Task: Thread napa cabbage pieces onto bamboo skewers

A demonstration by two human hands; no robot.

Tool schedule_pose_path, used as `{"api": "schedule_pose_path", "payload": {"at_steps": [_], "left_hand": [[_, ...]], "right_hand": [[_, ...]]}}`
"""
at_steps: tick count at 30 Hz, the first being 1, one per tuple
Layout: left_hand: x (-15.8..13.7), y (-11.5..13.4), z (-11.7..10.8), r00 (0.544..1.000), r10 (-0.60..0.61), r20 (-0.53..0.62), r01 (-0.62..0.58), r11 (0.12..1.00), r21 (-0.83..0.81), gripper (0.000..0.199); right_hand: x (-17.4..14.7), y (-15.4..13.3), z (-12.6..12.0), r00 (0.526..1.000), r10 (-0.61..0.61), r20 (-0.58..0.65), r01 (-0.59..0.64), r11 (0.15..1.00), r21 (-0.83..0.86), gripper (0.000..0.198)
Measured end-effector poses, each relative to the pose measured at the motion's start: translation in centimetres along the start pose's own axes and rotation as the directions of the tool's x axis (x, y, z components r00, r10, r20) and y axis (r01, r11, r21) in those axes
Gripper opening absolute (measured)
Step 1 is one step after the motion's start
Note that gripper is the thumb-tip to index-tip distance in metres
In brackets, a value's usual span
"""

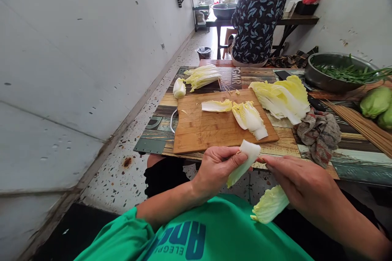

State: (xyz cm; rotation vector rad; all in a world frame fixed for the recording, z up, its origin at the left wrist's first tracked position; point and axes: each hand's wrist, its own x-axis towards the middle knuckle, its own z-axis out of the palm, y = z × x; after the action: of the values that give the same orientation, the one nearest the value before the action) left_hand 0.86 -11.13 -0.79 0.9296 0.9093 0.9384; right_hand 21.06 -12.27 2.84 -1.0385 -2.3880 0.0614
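Note:
My left hand (pixel 222 167) pinches a pale napa cabbage leaf piece (pixel 245 163) between thumb and fingers, thick white end up, above the table's near edge. Close by on the right, my right hand (pixel 301 181) is closed, its fingertips almost meeting that piece. Another yellow-green cabbage leaf (pixel 271 206) hangs from under the right palm; how it is gripped is hidden. In front of both hands lies a wooden cutting board (pixel 196 126) bearing a cabbage strip (pixel 217 106) and a small stack of cut leaves (pixel 249 117).
Cabbage leaves (pixel 202 76) lie behind the board, larger ones (pixel 281 95) to its right. A crumpled cloth (pixel 318 132), bamboo skewers (pixel 361 124), a black-handled knife (pixel 317 103), green gourds (pixel 376 101) and a metal bowl of greens (pixel 339 75) crowd the right. A person (pixel 260 20) sits beyond.

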Motion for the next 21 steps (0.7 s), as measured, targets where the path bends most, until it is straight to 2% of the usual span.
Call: {"api": "schedule_pose_path", "payload": {"at_steps": [3,7,10,13,14,17,21], "left_hand": [[0.1,-0.1,0.1,1.000,-0.005,0.011,0.004,1.000,0.026,0.041],[0.5,-0.7,0.2,1.000,0.004,0.009,-0.004,1.000,0.012,0.038],[1.1,-1.0,-0.2,0.998,0.009,-0.056,-0.013,0.998,-0.063,0.035],[1.7,-0.7,-0.9,0.988,0.025,-0.155,-0.049,0.987,-0.156,0.035],[1.8,-0.5,-1.1,0.983,0.032,-0.178,-0.064,0.983,-0.174,0.036],[2.0,-0.3,-1.6,0.978,0.049,-0.201,-0.087,0.978,-0.188,0.036],[2.0,-0.7,-1.8,0.967,0.129,-0.218,-0.151,0.985,-0.086,0.032]], "right_hand": [[0.2,-0.1,0.6,1.000,0.014,-0.012,-0.014,1.000,-0.005,0.034],[0.9,-0.3,1.1,0.999,0.019,-0.027,-0.022,0.993,-0.115,0.039],[0.8,0.2,0.1,0.999,0.033,-0.009,-0.034,0.984,-0.172,0.039],[-0.6,1.4,-1.4,0.991,0.135,0.004,-0.130,0.964,-0.232,0.048],[-1.2,1.8,-1.7,0.988,0.154,0.007,-0.148,0.963,-0.225,0.050],[-2.8,2.5,-1.5,0.987,0.163,0.007,-0.161,0.982,-0.099,0.033],[-3.4,1.7,-0.5,0.983,0.179,-0.042,-0.178,0.984,0.018,0.025]]}}
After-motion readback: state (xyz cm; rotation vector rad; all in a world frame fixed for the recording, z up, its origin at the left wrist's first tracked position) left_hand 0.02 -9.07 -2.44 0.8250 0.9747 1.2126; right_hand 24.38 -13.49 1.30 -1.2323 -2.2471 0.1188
